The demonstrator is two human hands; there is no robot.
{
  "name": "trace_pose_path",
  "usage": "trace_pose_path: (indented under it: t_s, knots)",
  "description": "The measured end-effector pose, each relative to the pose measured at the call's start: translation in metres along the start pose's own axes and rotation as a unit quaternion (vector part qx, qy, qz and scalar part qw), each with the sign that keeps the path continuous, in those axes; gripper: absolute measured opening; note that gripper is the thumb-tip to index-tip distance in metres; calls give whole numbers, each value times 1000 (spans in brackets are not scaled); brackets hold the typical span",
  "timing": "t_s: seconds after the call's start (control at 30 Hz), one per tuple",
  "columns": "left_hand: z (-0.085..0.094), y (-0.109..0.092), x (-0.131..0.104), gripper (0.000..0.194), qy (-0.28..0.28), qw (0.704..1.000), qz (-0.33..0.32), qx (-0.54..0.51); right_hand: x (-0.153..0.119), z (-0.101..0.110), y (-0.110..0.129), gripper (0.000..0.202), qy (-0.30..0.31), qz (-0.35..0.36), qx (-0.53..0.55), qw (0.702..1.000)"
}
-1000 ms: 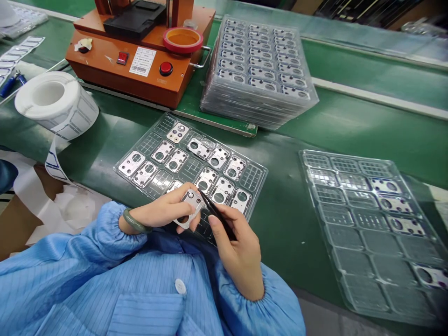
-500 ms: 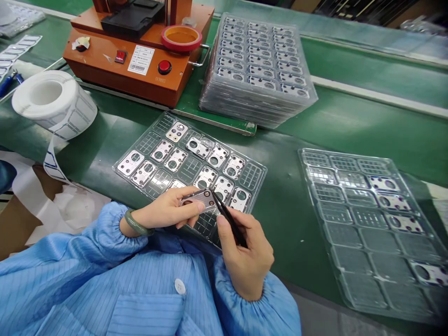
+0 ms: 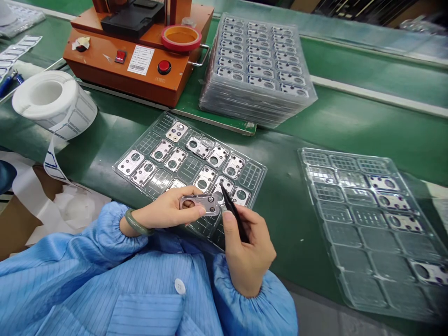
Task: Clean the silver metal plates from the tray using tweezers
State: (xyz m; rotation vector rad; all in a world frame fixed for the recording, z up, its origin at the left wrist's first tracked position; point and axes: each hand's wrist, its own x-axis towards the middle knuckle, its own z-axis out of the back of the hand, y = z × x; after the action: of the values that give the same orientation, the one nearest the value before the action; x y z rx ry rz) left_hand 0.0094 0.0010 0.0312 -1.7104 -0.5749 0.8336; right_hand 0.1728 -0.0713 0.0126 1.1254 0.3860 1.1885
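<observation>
Bench running green under orange machine, stacked trays — left hand pinching plate, right hand pinching black tweezers — tips shifting off plate since 0.5 s ago.

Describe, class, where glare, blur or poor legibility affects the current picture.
Head view: bright glare streaks the upper left pockets of the clear tray on the right; head view: pale sheen patches lie on the green bench; head view: the white label is too small to read; head view: the metal plate in the left hand shows its holes clearly.
</observation>
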Motion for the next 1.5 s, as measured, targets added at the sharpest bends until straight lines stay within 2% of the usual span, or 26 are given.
trace_pose_path:
  t_s: [0.1,0.2,0.3,0.43,0.5,0.6,0.67,0.83,0.97,1.33,1.5]
  knots:
    - [0,1,0,20,2,1000,9,-1,1,-4,2,17,13,-43,40,998]
    - [-1,3,1,21,-21,1000,-23,-3,2,-7,8,17,19,-82,86,993]
    - [-3,9,3,23,-73,995,-62,-27,0,-9,12,18,22,-112,117,987]
    - [-5,19,7,22,-160,974,-138,-78,-5,-12,13,15,54,-108,136,983]
    - [-4,23,8,20,-159,969,-153,-112,-6,-12,12,15,29,-96,126,987]
    - [-4,26,8,23,-112,967,-131,-189,-5,-10,9,15,-11,-60,87,994]
    - [-3,28,7,24,-101,963,-120,-220,-4,-7,6,13,-20,-18,53,998]
    - [-5,32,8,17,-108,959,-135,-222,1,-1,1,17,-12,120,-53,991]
    - [-6,35,9,18,-110,962,-142,-205,5,-2,1,22,13,181,-82,980]
    - [-8,33,10,18,-131,962,-148,-190,7,-3,2,17,63,228,-113,965]
    - [-10,31,9,20,-154,963,-149,-163,8,0,3,14,105,202,-99,969]
